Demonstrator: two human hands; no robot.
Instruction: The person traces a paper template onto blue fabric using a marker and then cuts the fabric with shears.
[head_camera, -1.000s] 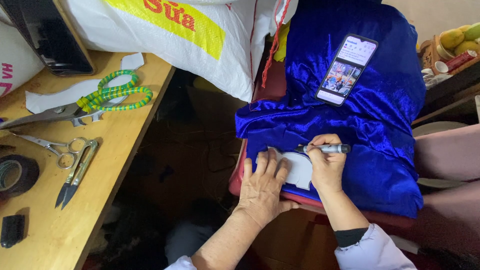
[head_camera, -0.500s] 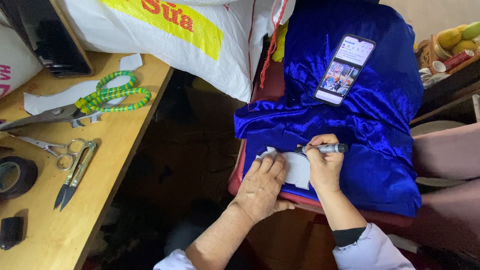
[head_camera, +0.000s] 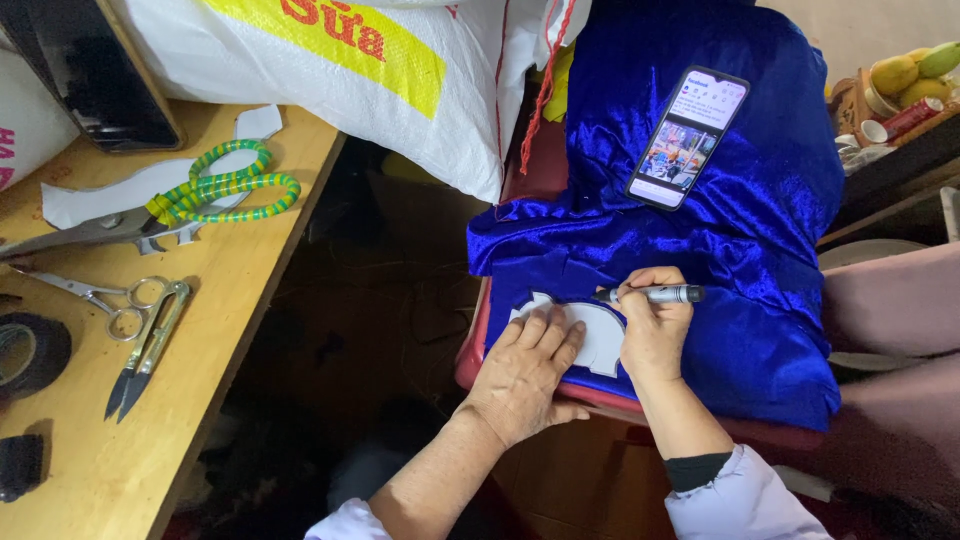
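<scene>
Nearest, I log my left hand (head_camera: 525, 375), palm down with fingers spread flat, pressing a white paper pattern (head_camera: 600, 338) onto the blue satin cloth (head_camera: 760, 330); it pins the paper rather than grasping it. Just beside it, my right hand (head_camera: 652, 330) has its fingers pressed together around a grey marker (head_camera: 655, 295), which lies roughly level with its tip at the upper edge of the pattern. The pattern sits on the near left part of the cloth, between my two hands, partly covered by the left one.

Next, the cloth: shiny, folded, draped over a red seat (head_camera: 520, 170) whose edge shows below and left of it.

To the left, on the wooden table (head_camera: 200, 400), I list a small pair of snips (head_camera: 145, 350) touching a pair of steel scissors (head_camera: 100, 295), a roll of dark tape (head_camera: 30, 350) at the edge, large shears with green-and-yellow wrapped handles (head_camera: 200, 195), and a white paper cut-out (head_camera: 110, 190) under them.

Farther off, a smartphone (head_camera: 688, 138) rests screen up and lit on the upper cloth, well apart from my hands. A large white sack with a yellow band (head_camera: 400, 90) leans between table and seat; its contents are hidden. At far right, a basket (head_camera: 860, 100) holds yellow-green fruit (head_camera: 905, 70), with small cups (head_camera: 865, 135) just beside it.
</scene>
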